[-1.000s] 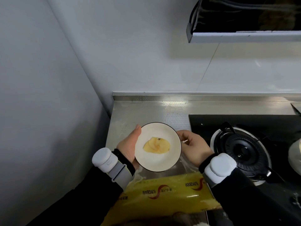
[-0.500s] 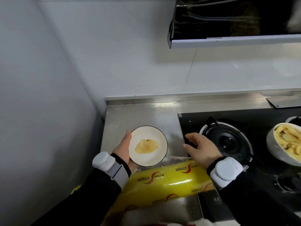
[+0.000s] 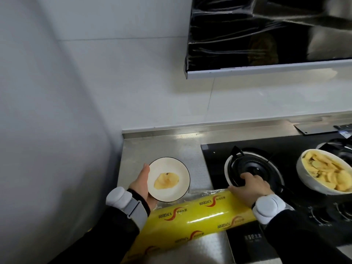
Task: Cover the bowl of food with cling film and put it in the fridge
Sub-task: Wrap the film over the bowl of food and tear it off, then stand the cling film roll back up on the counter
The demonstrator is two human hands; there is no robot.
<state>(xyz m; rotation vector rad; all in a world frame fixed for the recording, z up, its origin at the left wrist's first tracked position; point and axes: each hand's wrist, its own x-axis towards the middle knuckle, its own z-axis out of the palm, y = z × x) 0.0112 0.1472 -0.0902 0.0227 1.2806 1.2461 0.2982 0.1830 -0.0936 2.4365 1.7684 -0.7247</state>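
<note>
Plate [image 3: 169, 179] in your left hand [image 3: 140, 184], over the counter [image 3: 194, 149].
Your left hand grips the plate's left rim; your right hand [image 3: 249, 189] hangs loose and empty above the film roll [image 3: 200, 216], beside the burner [image 3: 253, 171].

Bare steel counter [image 3: 158, 147] is left open behind the small plate [image 3: 169, 179], up to the back wall. The near side is blocked by the yellow cling film roll [image 3: 194, 216], laid across the counter edge. To the right, passage is limited by the burner [image 3: 253, 171] and the bowl of slices [image 3: 325, 171], with the range hood [image 3: 266, 35] overhead.
</note>
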